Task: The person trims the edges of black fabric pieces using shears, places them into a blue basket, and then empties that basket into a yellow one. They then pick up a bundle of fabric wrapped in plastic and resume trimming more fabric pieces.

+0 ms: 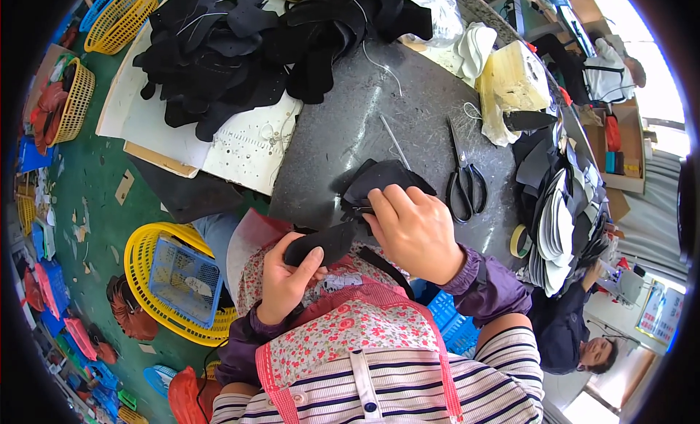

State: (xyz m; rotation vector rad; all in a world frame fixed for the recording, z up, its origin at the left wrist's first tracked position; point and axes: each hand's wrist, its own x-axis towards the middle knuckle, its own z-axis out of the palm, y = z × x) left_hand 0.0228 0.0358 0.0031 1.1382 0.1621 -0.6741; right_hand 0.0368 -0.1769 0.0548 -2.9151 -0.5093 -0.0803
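One yellow basket (82, 103) with red things (47, 114) in it is at the far left, beside the green floor (106, 212). Nearer, a larger round yellow basket (134, 271) holds a blue basket (169, 260). Next, a white board (233, 153) carries a loose pile of black pieces (219, 78), which spreads over onto the dark table (313, 150). The left hand (288, 279), above the apron (357, 322) at the table's near edge, has its thumb and fingers clamped on a curved black piece (329, 243). Just beyond that, another black piece (383, 177) lies on the table, partly under the right hand (412, 231). The right fingers are bent, their tips close together by a small shiny thing too small to name; I cannot tell whether they grip it. A thin rod (394, 141) lies beyond this hand, its near end close to the black piece on the table. To the right rest black-handled scissors (467, 183), blades pointing away, then a roll of tape (520, 241), a yellowish block (516, 78) and a stack of white and dark pieces (552, 220). Farther right, a co-worker (565, 333) wears dark clothes.
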